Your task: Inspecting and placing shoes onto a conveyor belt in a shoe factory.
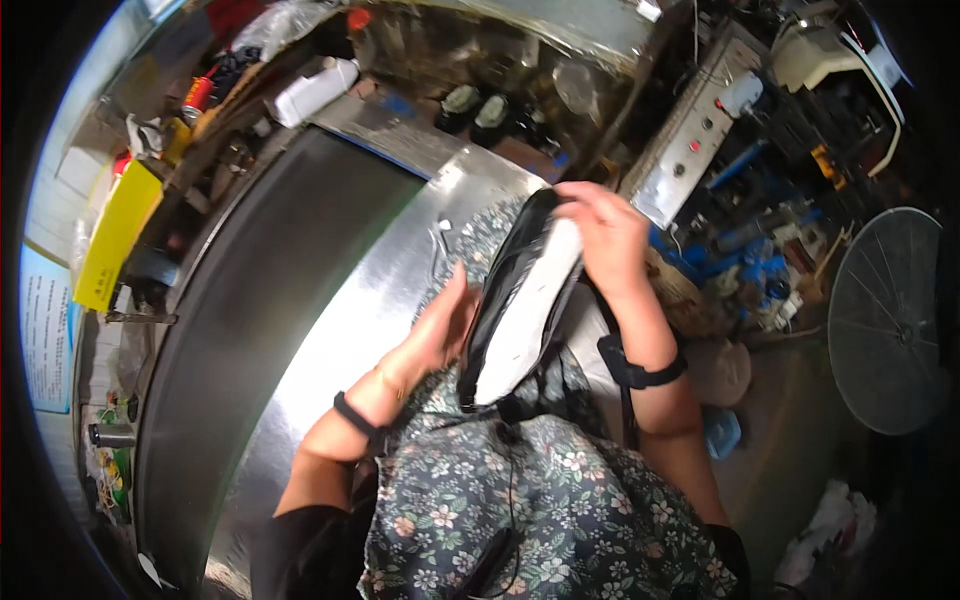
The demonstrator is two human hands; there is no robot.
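A black shoe upper (pixel 513 262) with a long white insole board (pixel 530 312) facing up is held at a slant above my lap. My right hand (pixel 612 240) grips its far end, fingers bent over the edge. Against the left side of the shoe is my left hand (pixel 440 325), its thumb stretched out and away from the shoe. The other fingers of that hand are mostly hidden behind the shoe. Below lies the flowered apron (pixel 480 490) that I wear.
A dark conveyor belt (pixel 275 260) curves along my left, edged by a shiny metal table (pixel 345 290). Dark shoes (pixel 472 110) stand on the far shelf. To the right are a control panel (pixel 690 145), a cluttered machine and a round fan guard (pixel 890 320). A white bottle (pixel 316 92) lies at the far left.
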